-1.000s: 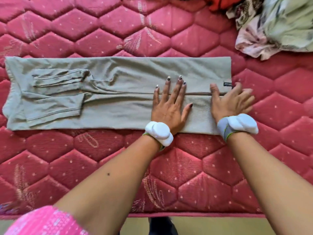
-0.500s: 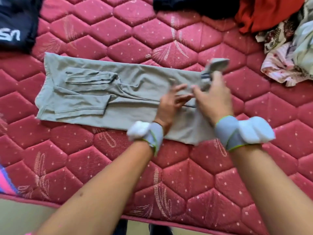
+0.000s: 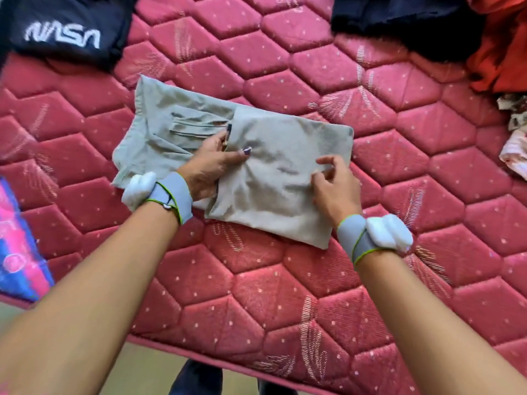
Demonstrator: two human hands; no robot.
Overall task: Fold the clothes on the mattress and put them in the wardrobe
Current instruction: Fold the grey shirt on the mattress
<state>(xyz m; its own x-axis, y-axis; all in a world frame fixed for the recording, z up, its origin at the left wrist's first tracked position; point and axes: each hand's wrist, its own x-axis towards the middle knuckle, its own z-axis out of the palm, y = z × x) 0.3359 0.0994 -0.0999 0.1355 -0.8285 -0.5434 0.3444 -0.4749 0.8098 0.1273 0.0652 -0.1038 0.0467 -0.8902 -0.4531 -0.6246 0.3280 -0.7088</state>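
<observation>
A grey-green garment (image 3: 285, 178) lies on the red quilted mattress (image 3: 285, 295), its right end folded over to the left so it is about half as long. My left hand (image 3: 212, 166) grips the edge of the folded flap, thumb on top and fingers tucked under it. My right hand (image 3: 332, 186) sits at the flap's right side with curled fingers that pinch the fabric. The folded sleeves (image 3: 188, 128) show on the uncovered left part.
A black NASA garment (image 3: 62, 38) lies at the back left. A dark garment (image 3: 399, 21), an orange-red one (image 3: 502, 52) and floral fabric (image 3: 516, 143) lie at the back right. A pink and blue cloth (image 3: 17, 246) is at the left edge. The mattress's front edge (image 3: 199, 354) is near me.
My right hand lifted the garment's right end and carried it over to the left, laying it on the middle. My left hand shifted from pressing flat to gripping the flap's edge. The view moved left.
</observation>
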